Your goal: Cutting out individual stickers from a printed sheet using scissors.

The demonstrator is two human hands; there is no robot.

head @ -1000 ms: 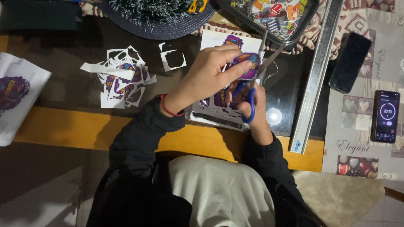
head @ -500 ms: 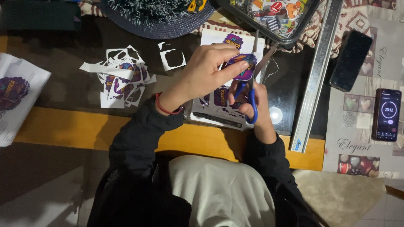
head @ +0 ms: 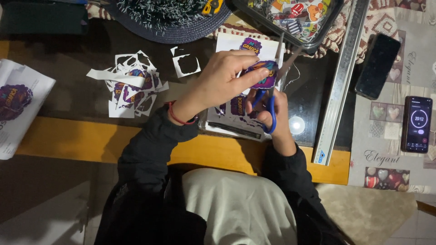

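- Slowly, my left hand point(head: 222, 84) pinches the purple sticker point(head: 262, 75), turning it into the blades.
- My right hand point(head: 272, 115) grips the blue scissors point(head: 269, 106), blades apart; short snips along the outline.

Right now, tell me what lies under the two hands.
Under the left hand and right hand lies a white sticker sheet with purple printed designs, on the dark table. Its middle is covered by the hands, the cut-out sticker and the blue-handled scissors.

Dark glass tabletop point(head: 68, 100), yellow edge; dim, prob. indoors
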